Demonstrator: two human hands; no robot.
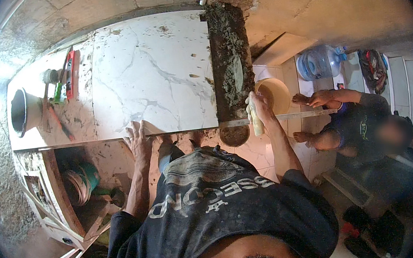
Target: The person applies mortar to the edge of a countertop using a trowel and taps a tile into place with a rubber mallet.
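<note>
My left hand (139, 137) rests with its fingers spread on the front edge of a white marble-patterned tile (155, 79). Mud spots mark the tile's surface. Closed around the pale yellowish handle of a trowel (238, 74) is my right hand (260, 107), at the right end of the counter. The trowel's blade lies over a strip of dark wet mortar (224, 35) between the tile and the wall. Just right of this hand stands a tan round bucket (275, 95), partly hidden by it.
On the left tiles sit a bucket (31, 110), a red level (73, 75) and small tools. Another person (363, 121) crouches at the right, near a large blue water bottle (318, 62). Below the counter are buckets (82, 181); a round container (235, 136) stands below the mortar.
</note>
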